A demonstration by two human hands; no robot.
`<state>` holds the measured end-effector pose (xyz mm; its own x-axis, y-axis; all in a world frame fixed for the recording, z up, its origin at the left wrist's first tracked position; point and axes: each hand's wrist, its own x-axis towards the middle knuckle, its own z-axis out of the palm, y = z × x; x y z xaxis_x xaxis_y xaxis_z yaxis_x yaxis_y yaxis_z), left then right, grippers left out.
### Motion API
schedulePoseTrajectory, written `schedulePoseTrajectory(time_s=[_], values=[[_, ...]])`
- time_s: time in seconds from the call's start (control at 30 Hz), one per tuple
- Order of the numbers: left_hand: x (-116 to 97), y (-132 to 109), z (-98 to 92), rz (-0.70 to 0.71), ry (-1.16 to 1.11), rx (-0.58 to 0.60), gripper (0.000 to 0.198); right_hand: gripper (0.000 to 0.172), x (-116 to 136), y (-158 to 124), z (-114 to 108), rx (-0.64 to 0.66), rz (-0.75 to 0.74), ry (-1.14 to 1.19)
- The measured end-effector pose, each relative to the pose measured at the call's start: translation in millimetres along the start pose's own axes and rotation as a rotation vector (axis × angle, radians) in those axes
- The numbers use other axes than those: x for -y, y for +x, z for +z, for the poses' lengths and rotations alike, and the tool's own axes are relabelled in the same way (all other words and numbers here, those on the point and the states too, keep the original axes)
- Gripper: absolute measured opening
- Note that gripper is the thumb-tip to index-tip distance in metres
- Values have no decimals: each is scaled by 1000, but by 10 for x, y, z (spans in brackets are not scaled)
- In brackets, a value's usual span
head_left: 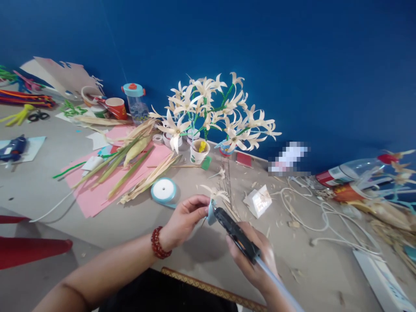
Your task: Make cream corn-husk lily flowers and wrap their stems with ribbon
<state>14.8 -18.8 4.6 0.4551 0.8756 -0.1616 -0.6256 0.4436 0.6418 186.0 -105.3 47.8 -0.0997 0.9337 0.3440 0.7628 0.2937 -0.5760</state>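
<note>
My left hand (185, 216), with a beaded bracelet on its wrist, pinches a pale husk flower (217, 193) by its stem just below the petals. A strip of light blue ribbon (211, 213) hangs at the stem. My right hand (256, 262) is wrapped round a black hot glue gun (238, 234), and a long translucent glue stick (276, 281) runs out of its back end. The gun's nozzle is right at the ribbon; whether it touches cannot be made out. A spool of light blue ribbon (162, 191) lies left of the flower.
Several finished husk flowers stand in paper cups (199, 152) by the blue wall. Corn husks (130, 173) lie on pink paper (89, 203) at left, near a blue glue gun (13, 148). At right are white cables (320, 221), a power strip (380, 277) and a plastic bottle (344, 171).
</note>
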Motion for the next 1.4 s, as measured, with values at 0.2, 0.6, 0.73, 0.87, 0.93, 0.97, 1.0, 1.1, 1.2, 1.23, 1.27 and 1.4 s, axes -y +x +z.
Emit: schedulePoseTrajectory(time_s=[0.2,0.6,0.73,0.87,0.93,0.97,1.0,1.1,1.2,1.23,1.27,1.4], values=[[-21,-1,19,36,-3,-4,20,4,-35,-22,-39,35,-38,-15],[14,-2,19,56,15,2,20,10,94,-28,-60,-104,-109,-14],[22,-10,-25,69,37,-7,24,13,39,-182,-79,-308,-78,-108],[2,-30,-30,90,44,15,21,14,-291,-353,-182,-544,150,-358],[-15,-41,-16,98,45,32,17,17,-539,-406,-277,-528,253,-526],[-22,-46,-9,105,48,43,16,18,-667,-429,-326,-462,296,-603],[-27,-51,-5,116,54,56,14,20,-791,-452,-370,-372,356,-678],[-32,-64,-17,157,88,96,10,17,-1097,-513,-449,-50,430,-743],[-30,-66,-39,175,114,97,11,27,-1286,-530,-464,73,455,-745],[-30,-65,-39,178,113,92,11,30,-1331,-518,-473,96,451,-736],[-32,-63,-34,179,106,88,12,33,-1371,-499,-490,119,435,-719],[-46,-54,8,132,42,83,16,40,-1478,-383,-674,259,278,-548]])
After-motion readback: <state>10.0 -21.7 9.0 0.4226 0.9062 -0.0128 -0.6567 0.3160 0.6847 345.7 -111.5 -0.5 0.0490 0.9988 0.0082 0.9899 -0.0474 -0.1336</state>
